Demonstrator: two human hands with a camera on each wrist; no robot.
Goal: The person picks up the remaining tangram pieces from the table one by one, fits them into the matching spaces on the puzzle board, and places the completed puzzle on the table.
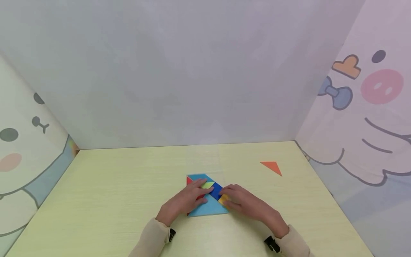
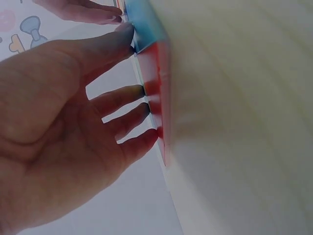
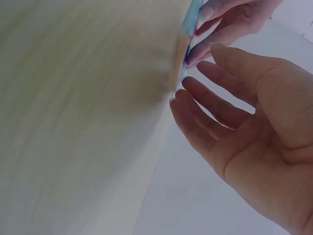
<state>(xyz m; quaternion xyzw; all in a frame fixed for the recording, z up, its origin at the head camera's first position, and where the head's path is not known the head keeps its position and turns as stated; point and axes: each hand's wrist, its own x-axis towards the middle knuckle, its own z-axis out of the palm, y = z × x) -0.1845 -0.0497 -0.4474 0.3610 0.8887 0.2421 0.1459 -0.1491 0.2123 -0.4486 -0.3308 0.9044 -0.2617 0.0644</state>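
Note:
Several flat tangram pieces lie fitted together on the table. A large light-blue triangle [image 1: 208,208] is nearest me, and another light-blue piece [image 1: 197,176] lies at the far side. Red [image 2: 152,78] shows along the left edge, partly covered by my left hand [image 1: 187,198]. Its extended fingertips rest on the pieces, near a light-green piece [image 1: 208,185]. My right hand [image 1: 245,201] has its loosely bent fingers at the right edge, touching a yellow piece [image 1: 222,200] beside a dark-blue piece [image 1: 216,191]. Neither hand grips anything.
A lone orange triangle [image 1: 273,167] lies farther back on the right of the pale wooden table [image 1: 122,185]. A faint, see-through rectangle [image 1: 205,160] shows just behind the pieces. A plain wall [image 1: 179,78] stands behind, with cartoon-printed panels at both sides.

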